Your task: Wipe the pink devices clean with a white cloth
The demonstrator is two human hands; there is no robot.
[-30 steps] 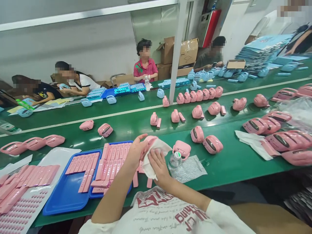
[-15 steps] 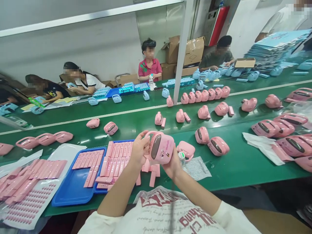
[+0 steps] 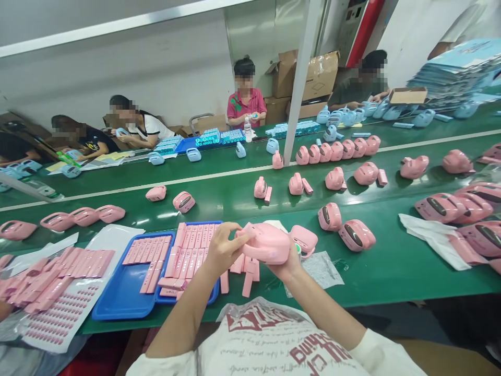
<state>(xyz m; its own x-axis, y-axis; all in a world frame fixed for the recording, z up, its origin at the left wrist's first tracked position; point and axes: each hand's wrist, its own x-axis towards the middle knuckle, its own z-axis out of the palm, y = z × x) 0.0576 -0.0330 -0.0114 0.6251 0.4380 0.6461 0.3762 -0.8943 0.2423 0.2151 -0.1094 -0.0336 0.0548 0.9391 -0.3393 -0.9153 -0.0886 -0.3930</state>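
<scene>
Right hand (image 3: 288, 265): fingers mostly hidden behind the pink handled casing (image 3: 270, 244). Green-white cap (image 3: 299, 249) pokes out past it, whatever's below is blocked. Far-right pink casings (image 3: 482, 236) cut off by frame edge. Co-worker's sleeve (image 3: 464, 23), top right: cropped, blurry. Markings on pink strips (image 3: 140, 249), sticker sheet (image 3: 64, 319) motifs: too small to read.

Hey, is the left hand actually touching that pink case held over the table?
Touching. The head view shows it: fingers of the left hand lie right on the left end of the pink case.
</scene>
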